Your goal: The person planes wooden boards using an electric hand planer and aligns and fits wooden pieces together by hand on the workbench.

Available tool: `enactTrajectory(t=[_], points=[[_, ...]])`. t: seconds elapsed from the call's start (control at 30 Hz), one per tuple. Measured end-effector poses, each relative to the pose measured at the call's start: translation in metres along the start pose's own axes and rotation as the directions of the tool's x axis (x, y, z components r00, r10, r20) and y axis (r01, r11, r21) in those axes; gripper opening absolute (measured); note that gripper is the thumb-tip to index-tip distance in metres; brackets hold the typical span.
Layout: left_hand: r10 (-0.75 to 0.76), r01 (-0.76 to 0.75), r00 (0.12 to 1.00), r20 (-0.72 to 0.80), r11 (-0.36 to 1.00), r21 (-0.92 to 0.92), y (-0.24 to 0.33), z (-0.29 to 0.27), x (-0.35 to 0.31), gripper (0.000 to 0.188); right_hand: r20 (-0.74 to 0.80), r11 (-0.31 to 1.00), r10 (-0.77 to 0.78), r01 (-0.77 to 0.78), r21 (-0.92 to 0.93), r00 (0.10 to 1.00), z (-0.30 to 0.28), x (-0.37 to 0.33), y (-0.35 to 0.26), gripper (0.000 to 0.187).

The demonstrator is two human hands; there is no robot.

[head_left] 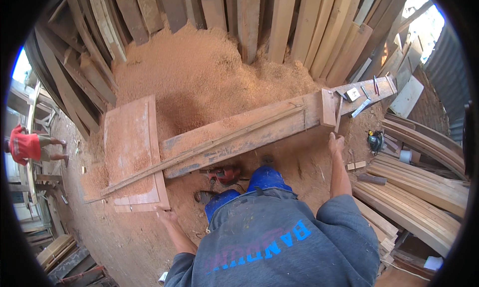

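My right hand point(337, 142) is closed around the light wooden handle of a hammer point(339, 112), its dark head beside a short wooden block point(328, 107) on the long bench plank point(244, 137). At the near corner of a wide, reddish wooden panel point(130, 137), my left hand point(167, 215) has its fingers closed on the edge. The panel lies across the plank's left end, dusted with sawdust. A long thin wooden strip point(214, 145) runs slantwise over both panel and plank.
Small hand tools, including pliers point(376, 85), lie on the plank's right end. Sawdust point(184, 67) is heaped behind it, before leaning boards point(249, 22). A red power tool point(224, 176) sits by my knees. Stacked timber point(414, 187) is at right; a person in red point(25, 145) is far left.
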State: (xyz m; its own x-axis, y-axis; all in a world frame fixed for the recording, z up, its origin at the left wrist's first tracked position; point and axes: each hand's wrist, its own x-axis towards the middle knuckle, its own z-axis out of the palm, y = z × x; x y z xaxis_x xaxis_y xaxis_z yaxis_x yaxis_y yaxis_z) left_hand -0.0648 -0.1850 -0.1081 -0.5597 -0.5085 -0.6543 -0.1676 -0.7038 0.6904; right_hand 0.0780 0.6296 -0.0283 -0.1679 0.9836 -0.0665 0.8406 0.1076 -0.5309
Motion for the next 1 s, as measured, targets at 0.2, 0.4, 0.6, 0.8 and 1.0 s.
enactTrajectory(t=[0.2,0.4,0.6,0.8,1.0], points=[[-0.014,0.011,0.995,-0.103,0.999,-0.037,-0.012,-0.011,-0.007,0.023,0.121,0.910,-0.074,0.117,-0.397,0.990,-0.009,0.026,-0.083,0.084],[-0.064,0.054,0.997,0.041,0.977,0.206,-0.069,-0.021,-0.088,0.024,0.295,0.835,-0.128,0.263,-0.483,0.947,0.015,0.053,-0.101,0.092],[-0.172,0.058,0.970,0.173,0.852,0.521,-0.163,-0.028,-0.193,0.025,0.261,0.757,-0.081,0.230,-0.612,0.962,0.045,0.067,-0.117,0.080],[-0.194,-0.225,0.904,0.380,0.540,0.811,-0.169,0.004,-0.209,0.027,0.679,0.886,-0.342,-0.018,0.463,0.650,0.092,-0.003,-0.167,0.055],[-0.116,-0.299,0.879,0.463,0.621,0.724,-0.086,0.094,-0.230,0.021,0.697,0.724,-0.680,0.052,0.688,0.228,0.072,-0.202,-0.284,0.067]])
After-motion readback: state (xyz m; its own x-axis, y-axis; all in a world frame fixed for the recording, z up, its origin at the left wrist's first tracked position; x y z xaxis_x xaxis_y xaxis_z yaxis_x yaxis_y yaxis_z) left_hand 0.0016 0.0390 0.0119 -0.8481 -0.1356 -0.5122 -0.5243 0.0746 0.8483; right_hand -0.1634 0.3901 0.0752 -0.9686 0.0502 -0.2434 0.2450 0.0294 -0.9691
